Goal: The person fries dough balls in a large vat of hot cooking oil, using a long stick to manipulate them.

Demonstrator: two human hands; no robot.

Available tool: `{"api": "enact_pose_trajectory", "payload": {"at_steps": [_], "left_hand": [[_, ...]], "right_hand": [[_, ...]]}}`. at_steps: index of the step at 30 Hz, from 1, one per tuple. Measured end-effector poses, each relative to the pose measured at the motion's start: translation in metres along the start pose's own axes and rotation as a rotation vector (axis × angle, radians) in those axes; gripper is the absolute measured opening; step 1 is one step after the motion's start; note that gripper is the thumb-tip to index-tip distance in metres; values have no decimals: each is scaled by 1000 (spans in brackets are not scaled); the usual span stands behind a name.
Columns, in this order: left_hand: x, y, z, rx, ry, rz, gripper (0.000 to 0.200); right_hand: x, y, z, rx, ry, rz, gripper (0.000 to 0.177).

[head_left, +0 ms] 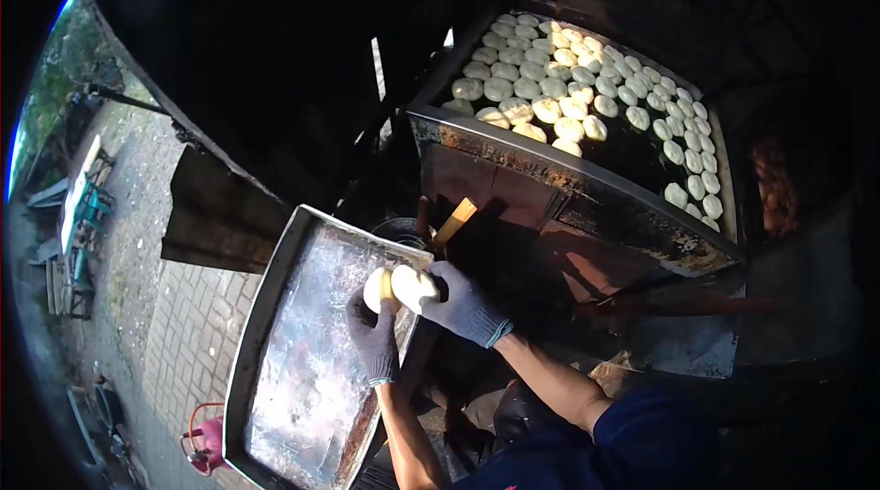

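Observation:
My left hand [375,343], in a grey knit glove, is closed round a pale dough bun [374,292]. A second pale dough bun [413,288] is gripped by my right hand [463,307], gloved the same way. The two buns are side by side, touching or nearly so. Both hands are above the upper right end of a worn metal tray [312,343] dusted with white. To the upper right, many similar dough buns [547,110] sit in rows on a dark, wide baking surface [632,151], several lit by sun.
The baking surface's rusty metal front edge [550,174] stands beyond my right hand. A yellow wooden piece [455,221] sticks up just past the tray. A pink gas cylinder [209,442] is at lower left on brick paving [192,325]. A dark metal sheet [220,215] hangs near the tray.

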State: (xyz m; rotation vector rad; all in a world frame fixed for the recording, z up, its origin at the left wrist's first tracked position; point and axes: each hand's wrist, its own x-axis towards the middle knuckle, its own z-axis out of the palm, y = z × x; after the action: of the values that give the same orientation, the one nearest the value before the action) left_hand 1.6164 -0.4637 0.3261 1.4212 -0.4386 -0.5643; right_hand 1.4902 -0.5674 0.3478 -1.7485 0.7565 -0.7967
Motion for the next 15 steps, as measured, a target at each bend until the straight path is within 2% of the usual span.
{"api": "enact_pose_trajectory", "payload": {"at_steps": [2,3,4,5,6,8,10,12,13,14,15], "left_hand": [[12,20,118,1,-245,-33,36],[25,18,170,200,-385,204,36],[30,18,222,200,-507,192,39],[39,2,274,143,-622,271,38],[42,2,319,280,-706,345,38],[40,4,397,427,-791,434,43],[42,-16,461,604,-849,589,33],[41,-32,505,817,-918,531,37],[37,-33,515,863,-943,476,31],[36,-42,526,896,-949,505,31],[36,-56,534,872,-927,517,31]], "right_hand": [[10,12,-117,-120,231,93,45],[14,32,-172,-164,367,77,43],[17,53,-223,-208,500,60,42],[20,62,-271,-240,600,79,41],[23,71,-316,-271,698,97,39],[28,97,-396,-367,743,193,37],[33,144,-459,-460,671,252,38],[35,166,-492,-616,604,375,41],[36,171,-501,-673,550,459,41],[38,175,-508,-731,496,539,41],[38,183,-509,-773,534,588,34]]}}
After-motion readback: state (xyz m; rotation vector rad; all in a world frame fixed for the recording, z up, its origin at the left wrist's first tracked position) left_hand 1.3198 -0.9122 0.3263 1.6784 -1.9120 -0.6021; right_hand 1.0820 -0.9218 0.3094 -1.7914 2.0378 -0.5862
